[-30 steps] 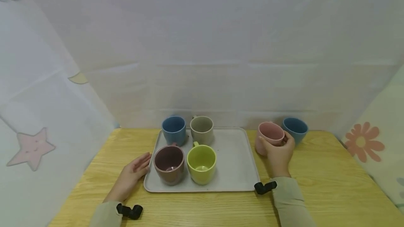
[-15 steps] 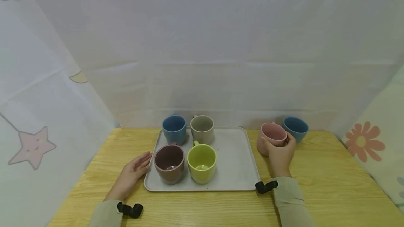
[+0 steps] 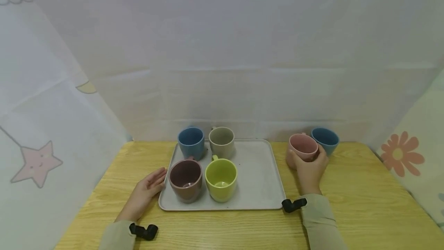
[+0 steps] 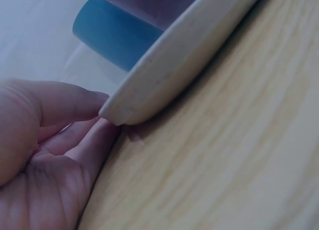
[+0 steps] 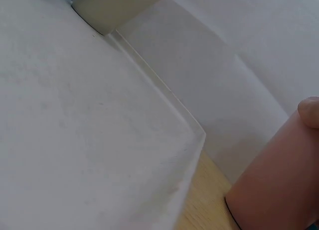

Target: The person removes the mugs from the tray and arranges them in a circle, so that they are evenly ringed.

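Observation:
My right hand [image 3: 311,169] grips a pink mug [image 3: 302,142] from its near right side, just right of the tray. Behind my fingers stands a blue mug [image 3: 325,137], very close to the pink one. The right wrist view catches the pink mug's side [image 5: 279,185] and one fingertip [image 5: 310,112]. At the left, my left hand [image 3: 143,192] touches the short edge of a light grey tray [image 3: 258,188] with relaxed, mostly straight fingers. In the left wrist view, fingertips [image 4: 99,99] meet the tray rim [image 4: 149,78].
On the tray's left half stand a second blue mug [image 3: 191,144], a grey mug [image 3: 222,142], a brown mug [image 3: 187,194] and a yellow-green mug [image 3: 222,192]. The wooden table [image 3: 215,230] ends at a white cloth backdrop [image 3: 222,68].
My right hand has slid the pink mug a little to the right, away from the tray and closer to the blue mug. The left hand and the tray hold still.

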`<state>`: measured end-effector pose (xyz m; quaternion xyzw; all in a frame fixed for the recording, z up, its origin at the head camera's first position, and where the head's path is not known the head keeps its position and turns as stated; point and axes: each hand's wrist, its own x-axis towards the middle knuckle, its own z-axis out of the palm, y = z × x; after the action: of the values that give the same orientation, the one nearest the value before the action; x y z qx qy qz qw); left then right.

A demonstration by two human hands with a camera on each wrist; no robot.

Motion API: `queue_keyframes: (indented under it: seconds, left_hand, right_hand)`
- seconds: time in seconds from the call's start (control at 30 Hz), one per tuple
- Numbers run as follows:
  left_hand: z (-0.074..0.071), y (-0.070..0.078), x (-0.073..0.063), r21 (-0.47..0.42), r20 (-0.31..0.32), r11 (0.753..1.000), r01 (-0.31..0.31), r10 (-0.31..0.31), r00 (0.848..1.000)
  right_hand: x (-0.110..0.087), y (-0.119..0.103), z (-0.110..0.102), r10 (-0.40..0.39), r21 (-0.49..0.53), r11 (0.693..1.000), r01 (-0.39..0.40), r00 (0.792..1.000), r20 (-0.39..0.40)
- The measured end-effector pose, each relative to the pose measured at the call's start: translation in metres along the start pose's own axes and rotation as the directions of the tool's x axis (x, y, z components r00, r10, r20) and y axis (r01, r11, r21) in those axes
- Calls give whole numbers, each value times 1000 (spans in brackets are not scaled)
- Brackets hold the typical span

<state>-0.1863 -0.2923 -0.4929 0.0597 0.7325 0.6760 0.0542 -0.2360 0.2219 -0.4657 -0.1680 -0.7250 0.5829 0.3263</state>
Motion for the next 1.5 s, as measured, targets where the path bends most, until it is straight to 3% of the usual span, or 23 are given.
queue_keyframes:
  seconds: [0.2,0.4,0.53,0.67,0.77,0.9,1.07,1.17,1.27,1.37,1.5]
  left_hand:
    - [-1,-2,-1,-14,-8,1000,-12,12,1000]
    - [0,-3,0,-16,-6,1000,-9,9,1000]
    - [1,0,1,7,-7,1000,-15,15,1000]
    - [1,2,2,26,-7,999,-25,25,1000]
    - [0,4,3,26,-11,999,-19,20,1000]
    - [1,4,3,14,-4,1000,-12,12,1000]
    - [3,2,4,8,9,1000,-13,13,1000]
    - [4,2,6,7,15,1000,-15,15,1000]
    - [4,1,7,3,20,1000,-11,11,1000]
    - [5,1,7,0,18,1000,-7,7,1000]
    - [5,2,7,0,18,1000,-3,3,1000]
  right_hand:
    - [1,1,1,-7,3,1000,7,1000,15]
    - [-1,-16,-8,-20,27,999,18,999,49]
    - [2,-36,-18,-115,99,988,115,993,-2]
    - [3,-55,-20,-264,138,953,269,963,-55]
    - [-4,-66,-13,-381,110,917,382,924,-38]
    - [-19,-77,2,-496,101,866,489,867,47]
    - [-41,-86,19,-576,295,805,515,797,181]
    - [-52,-90,24,-583,401,793,458,760,286]
    - [-60,-93,26,-527,350,846,401,723,446]
    - [-66,-94,28,-408,228,911,345,660,631]
    - [-74,-92,35,-287,120,943,311,573,767]
